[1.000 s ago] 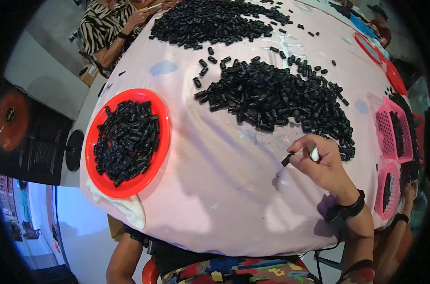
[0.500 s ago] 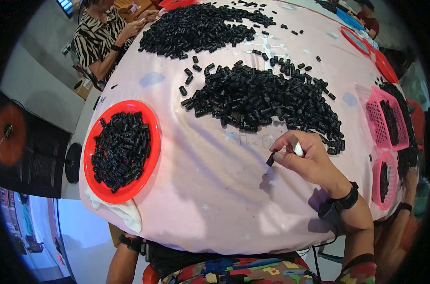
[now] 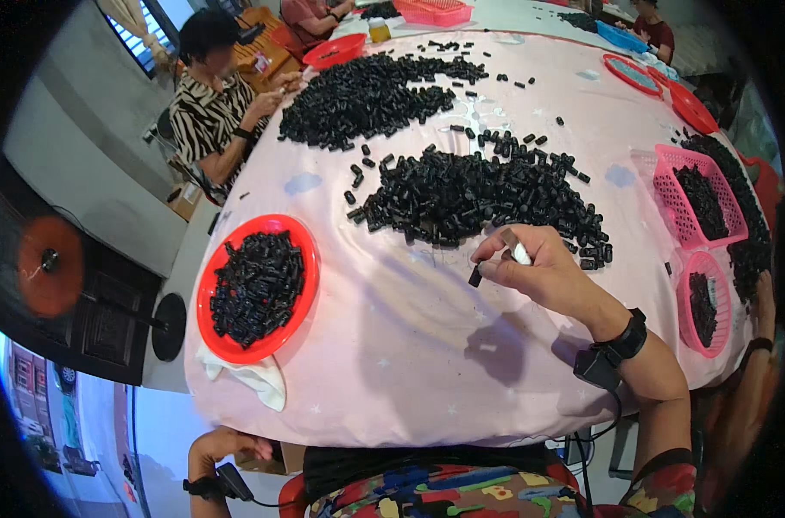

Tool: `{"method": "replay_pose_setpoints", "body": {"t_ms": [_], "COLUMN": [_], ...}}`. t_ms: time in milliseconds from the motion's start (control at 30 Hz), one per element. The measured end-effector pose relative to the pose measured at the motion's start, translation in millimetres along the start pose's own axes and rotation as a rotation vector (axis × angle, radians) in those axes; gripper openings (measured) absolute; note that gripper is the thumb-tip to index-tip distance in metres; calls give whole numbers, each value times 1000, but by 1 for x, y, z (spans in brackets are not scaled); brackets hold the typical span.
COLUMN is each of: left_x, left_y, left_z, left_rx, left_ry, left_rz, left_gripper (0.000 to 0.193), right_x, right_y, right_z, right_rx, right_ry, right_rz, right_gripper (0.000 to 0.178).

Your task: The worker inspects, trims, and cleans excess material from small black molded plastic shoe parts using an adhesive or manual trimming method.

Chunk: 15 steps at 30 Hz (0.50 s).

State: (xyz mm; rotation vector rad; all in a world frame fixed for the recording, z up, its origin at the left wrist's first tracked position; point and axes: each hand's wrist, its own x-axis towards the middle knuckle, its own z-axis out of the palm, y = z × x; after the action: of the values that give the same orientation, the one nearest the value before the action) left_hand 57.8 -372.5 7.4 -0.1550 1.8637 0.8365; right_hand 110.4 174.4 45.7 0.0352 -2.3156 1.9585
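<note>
My right hand (image 3: pixel 544 269) is closed above the cloth, just on the near side of a heap of small black plastic parts (image 3: pixel 470 194). Thumb and forefinger pinch one small black plastic part (image 3: pixel 475 275). A short flat blade with a white-wrapped handle (image 3: pixel 519 252) is tucked in the same hand. Low at the table's near left edge is my left hand (image 3: pixel 230 444), fingers loosely apart and partly in shadow, with nothing visible in it. A round red tray (image 3: pixel 204 298) full of the same black parts stands at the left.
A larger heap of black parts (image 3: pixel 349 99) lies farther back, beside a person in a striped shirt (image 3: pixel 207 121). Pink baskets (image 3: pixel 708 337) and more black parts line the right edge, near another person's hand (image 3: pixel 764 298). A white cloth (image 3: pixel 267 388) hangs below the red tray.
My left hand has come into view at the lower left edge. My right hand still pinches the black part, slightly farther left in view. The whole view has shifted, showing more of the far side.
</note>
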Motion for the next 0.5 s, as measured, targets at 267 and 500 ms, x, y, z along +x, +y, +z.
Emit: {"method": "replay_pose_setpoints", "body": {"t_ms": [267,500], "left_x": [-60,4], "left_y": [106,281], "left_z": [50,143], "left_rx": [-447,-167], "left_ry": [-202,-284], "left_rz": [848,645], "left_gripper": [32,43], "right_x": [-9,-17], "right_y": [-20,-19], "right_z": [3,1], "right_rx": [32,54], "right_ry": [-73,-43], "right_rz": [-56,-54], "right_gripper": [21,20]}}
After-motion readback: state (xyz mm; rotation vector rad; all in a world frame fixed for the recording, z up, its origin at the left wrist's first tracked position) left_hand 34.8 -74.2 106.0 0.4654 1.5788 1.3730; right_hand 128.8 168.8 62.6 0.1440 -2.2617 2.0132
